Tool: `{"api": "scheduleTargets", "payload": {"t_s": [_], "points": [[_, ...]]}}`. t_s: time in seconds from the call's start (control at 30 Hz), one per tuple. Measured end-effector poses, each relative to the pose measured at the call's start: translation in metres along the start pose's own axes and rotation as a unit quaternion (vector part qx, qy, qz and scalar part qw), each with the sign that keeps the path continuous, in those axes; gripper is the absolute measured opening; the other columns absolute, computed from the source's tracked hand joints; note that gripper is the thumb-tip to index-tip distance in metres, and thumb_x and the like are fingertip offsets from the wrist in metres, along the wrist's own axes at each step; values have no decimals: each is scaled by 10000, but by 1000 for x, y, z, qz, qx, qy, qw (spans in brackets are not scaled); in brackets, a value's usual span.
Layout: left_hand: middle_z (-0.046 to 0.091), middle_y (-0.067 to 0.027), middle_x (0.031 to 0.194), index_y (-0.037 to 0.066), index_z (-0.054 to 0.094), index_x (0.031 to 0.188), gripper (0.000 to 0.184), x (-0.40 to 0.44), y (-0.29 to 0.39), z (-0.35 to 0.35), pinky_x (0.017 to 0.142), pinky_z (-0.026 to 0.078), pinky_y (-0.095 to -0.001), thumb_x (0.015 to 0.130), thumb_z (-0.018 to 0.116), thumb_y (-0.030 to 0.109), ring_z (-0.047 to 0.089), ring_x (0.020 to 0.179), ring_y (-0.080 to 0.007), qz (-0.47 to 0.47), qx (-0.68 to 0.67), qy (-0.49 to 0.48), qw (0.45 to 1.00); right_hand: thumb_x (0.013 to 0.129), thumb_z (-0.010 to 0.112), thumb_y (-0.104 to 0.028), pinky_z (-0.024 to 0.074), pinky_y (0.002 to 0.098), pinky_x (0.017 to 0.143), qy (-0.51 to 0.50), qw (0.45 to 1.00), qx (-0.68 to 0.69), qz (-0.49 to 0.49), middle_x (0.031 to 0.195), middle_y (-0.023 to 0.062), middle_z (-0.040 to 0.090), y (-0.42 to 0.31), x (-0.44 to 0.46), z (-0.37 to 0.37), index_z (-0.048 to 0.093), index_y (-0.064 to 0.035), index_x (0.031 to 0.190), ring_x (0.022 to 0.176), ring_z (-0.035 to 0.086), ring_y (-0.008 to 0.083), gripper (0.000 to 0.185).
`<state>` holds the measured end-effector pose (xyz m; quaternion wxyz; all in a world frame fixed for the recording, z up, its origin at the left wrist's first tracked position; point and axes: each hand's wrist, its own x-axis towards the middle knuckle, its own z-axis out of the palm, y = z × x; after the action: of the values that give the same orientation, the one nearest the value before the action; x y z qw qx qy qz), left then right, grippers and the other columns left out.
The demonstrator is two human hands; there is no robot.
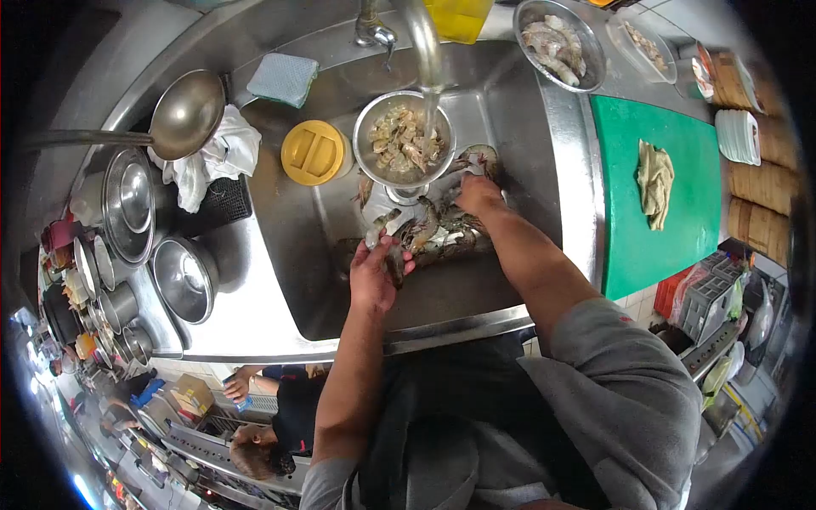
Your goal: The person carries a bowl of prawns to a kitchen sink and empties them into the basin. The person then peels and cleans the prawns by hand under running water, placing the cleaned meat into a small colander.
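In the head view, my left hand is closed around grey, raw shrimp, held over the sink. My right hand reaches down among more whole shrimp heaped in the sink, its fingers curled in. What those fingers grip is hidden from me. A steel bowl holding several shrimp pieces stands just beyond both hands, and water from the tap runs into it. One large shrimp lies right of the bowl, close to my right hand.
Left of the bowl stands a yellow-lidded tub. A blue-grey cloth pad lies on the rim. Another bowl with peeled shrimp sits back right, near a green board bearing a folded cloth. A ladle and a basin are left.
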<state>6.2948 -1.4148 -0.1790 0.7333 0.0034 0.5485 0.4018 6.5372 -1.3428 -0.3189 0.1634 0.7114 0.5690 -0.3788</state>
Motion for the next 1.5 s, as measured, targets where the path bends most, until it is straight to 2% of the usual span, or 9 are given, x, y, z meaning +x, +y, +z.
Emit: {"api": "scheduleTargets", "payload": {"t_s": [0.3, 0.4, 0.47, 0.57, 0.67, 0.83, 1.1, 1.27, 1.5], "points": [[605, -82, 1014, 42, 476, 1148, 379, 49, -19, 72, 691, 519, -356, 853, 682, 161, 620, 843, -220, 54, -32, -57, 996, 738, 703, -167, 513, 399, 727, 235, 896, 218, -307, 858, 121, 638, -53, -132, -76, 580, -76, 894, 816, 644, 305, 218], [615, -71, 1033, 56, 511, 1121, 313, 41, -7, 96, 739, 527, -356, 834, 636, 59, 621, 899, -213, 76, -64, -115, 988, 763, 694, -138, 511, 386, 710, 191, 874, 198, -400, 865, 104, 637, -43, -145, -112, 610, -78, 870, 803, 644, 285, 148], [615, -69, 1023, 76, 521, 1113, 323, 32, 6, 103, 679, 553, -389, 807, 586, -6, 639, 886, -237, 62, -49, -165, 983, 783, 684, -114, 508, 335, 699, 116, 898, 265, -332, 848, 93, 647, -36, -160, -167, 647, -84, 872, 782, 646, 238, 101], [611, -80, 1016, 73, 513, 1119, 319, 20, 16, 107, 629, 554, -408, 815, 587, 12, 654, 830, -270, 53, 41, -186, 980, 814, 644, -100, 503, 301, 705, 356, 881, 230, -209, 839, 88, 676, -9, -138, -244, 670, -76, 903, 745, 636, 173, 96], [609, -104, 1009, 49, 490, 1160, 353, 2, 13, 107, 621, 557, -400, 822, 588, 34, 658, 779, -292, 46, 60, -169, 983, 830, 637, -218, 505, 390, 823, 512, 855, 65, -46, 991, 140, 684, 37, -68, -291, 646, -117, 1092, 943, 657, 279, 281], [605, -141, 1047, 47, 440, 1254, 454, -17, 0, 93, 686, 560, -423, 831, 586, 122, 654, 858, -315, -2, 51, -189, 981, 847, 583, -264, 495, 435, 886, 378, 923, -30, 72, 1140, 146, 644, 45, -30, -324, 626, -100, 1125, 1078, 610, 316, 325], [499, -164, 1333, 16, 370, 1361, 550, -16, 0, 97, 857, 519, -496, 885, 480, 271, 588, 1078, -390, -52, -46, -327, 942, 751, 667, -389, 491, 417, 867, 375, 922, 96, -16, 1097, 165, 656, 60, -49, -337, 607, -43, 1137, 1020, 625, 328, 522], [410, -189, 1420, 22, 328, 1410, 637, -10, 5, 103, 906, 493, -509, 873, 476, 331, 517, 1170, -432, -45, -86, -385, 918, 835, 658, -174, 504, 293, 658, 304, 824, 443, -178, 958, 82, 665, 49, -130, -308, 592, 2, 1128, 811, 637, 156, 349], [375, -218, 1438, 59, 304, 1437, 695, -12, 8, 105, 877, 495, -516, 829, 493, 338, 496, 1187, -449, -45, -74, -389, 917, 874, 625, -128, 476, 264, 606, 285, 732, 595, -172, 996, 71, 653, 71, -162, -260, 567, -32, 1144, 764, 612, 150, 293]]}}
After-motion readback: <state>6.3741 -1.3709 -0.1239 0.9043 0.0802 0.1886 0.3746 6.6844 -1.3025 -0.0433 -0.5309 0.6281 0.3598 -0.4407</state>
